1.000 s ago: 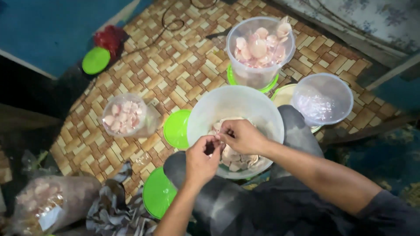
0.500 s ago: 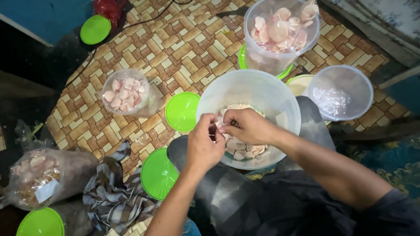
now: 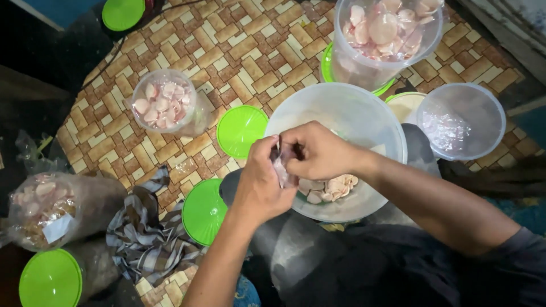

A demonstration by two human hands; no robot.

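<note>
We see our left hand (image 3: pixel 263 183) and our right hand (image 3: pixel 318 150) meet in the middle of the frame, above a big clear bowl (image 3: pixel 352 116). The fingers of both hands pinch one thin pink chip (image 3: pixel 281 169) between them. More pink chips (image 3: pixel 330 187) lie at the bottom of the bowl. A green lid (image 3: pixel 241 129) lies on the patterned floor (image 3: pixel 239 51), just left of the bowl.
</note>
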